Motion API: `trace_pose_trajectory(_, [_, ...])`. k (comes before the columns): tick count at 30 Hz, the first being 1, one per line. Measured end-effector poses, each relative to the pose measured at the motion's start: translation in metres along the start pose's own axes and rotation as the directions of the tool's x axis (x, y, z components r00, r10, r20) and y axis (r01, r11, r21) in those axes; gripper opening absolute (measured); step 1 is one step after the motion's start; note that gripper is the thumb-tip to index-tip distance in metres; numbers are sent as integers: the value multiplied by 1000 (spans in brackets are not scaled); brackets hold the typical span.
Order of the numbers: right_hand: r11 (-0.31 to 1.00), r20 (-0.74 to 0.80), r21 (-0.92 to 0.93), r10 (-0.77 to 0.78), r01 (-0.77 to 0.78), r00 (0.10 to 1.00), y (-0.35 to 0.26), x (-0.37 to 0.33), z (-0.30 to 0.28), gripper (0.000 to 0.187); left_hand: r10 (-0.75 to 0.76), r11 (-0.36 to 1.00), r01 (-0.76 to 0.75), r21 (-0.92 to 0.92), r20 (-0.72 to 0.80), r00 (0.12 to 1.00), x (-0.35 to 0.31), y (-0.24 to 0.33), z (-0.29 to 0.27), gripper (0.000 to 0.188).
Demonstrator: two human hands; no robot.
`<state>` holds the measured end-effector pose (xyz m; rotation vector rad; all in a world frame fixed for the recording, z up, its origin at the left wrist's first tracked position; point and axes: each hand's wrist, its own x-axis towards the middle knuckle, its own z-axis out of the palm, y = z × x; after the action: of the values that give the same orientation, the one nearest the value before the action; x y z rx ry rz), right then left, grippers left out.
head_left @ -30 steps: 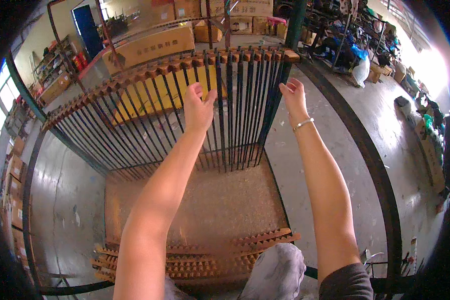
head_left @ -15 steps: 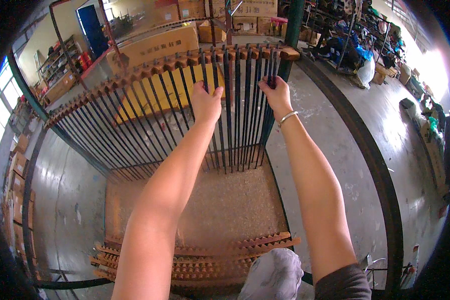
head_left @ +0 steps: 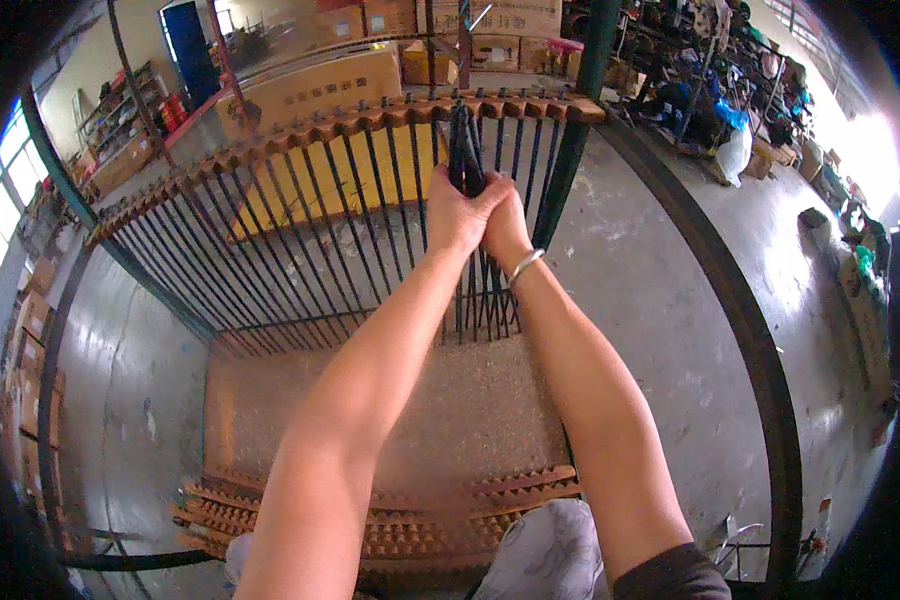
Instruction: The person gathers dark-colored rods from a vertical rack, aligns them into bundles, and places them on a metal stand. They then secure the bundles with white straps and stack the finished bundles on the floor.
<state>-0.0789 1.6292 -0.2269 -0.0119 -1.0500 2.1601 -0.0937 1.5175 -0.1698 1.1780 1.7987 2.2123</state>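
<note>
My left hand (head_left: 456,212) and my right hand (head_left: 505,222) meet near the upper ends of several thin black rods (head_left: 467,150), gathered into a tight bundle. Fingers of both hands are wrapped round it, and the thumbs lie close together. Below my hands the bundle's lower ends fan out slightly and some cross. More black rods (head_left: 320,210) stand in a row to the left, spaced along a notched wooden bar (head_left: 300,140). A few others stay in the bar to the right of my hands.
Notched wooden strips (head_left: 410,535) lie stacked near my knees. Under the rods is a brown board (head_left: 370,385) within a green metal frame (head_left: 573,150). A yellow panel (head_left: 330,180) and cardboard boxes (head_left: 320,85) stand behind. Cluttered shelves (head_left: 710,90) are at far right.
My hands, apart before, have come together, the left moving right and the right moving left. Rods that stood separately between them are now drawn into one bundle.
</note>
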Motion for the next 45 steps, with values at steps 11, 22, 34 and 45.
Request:
trace_pose_trajectory(11, [262,232,-929,-133,260,964,-2,-145,60,67,-156,987,148,-63,-162,974,-70,39,-68,15])
trace_pose_trajectory(22, [736,396,-677,362,2,844,127,-269,170,31,113,993,-108,-41,156,981,-168,140,-258,32])
trace_pose_trajectory(34, [866,526,-491,205,97,825,206,-271,255,58,-73,997,72,-22,-45,996,-188,99,-346,29])
trace_pose_trajectory(45, [531,378,-844,687,-73,620,155,-170,279,53,-341,939,315,-138,-261,903,-199,63,-396,14])
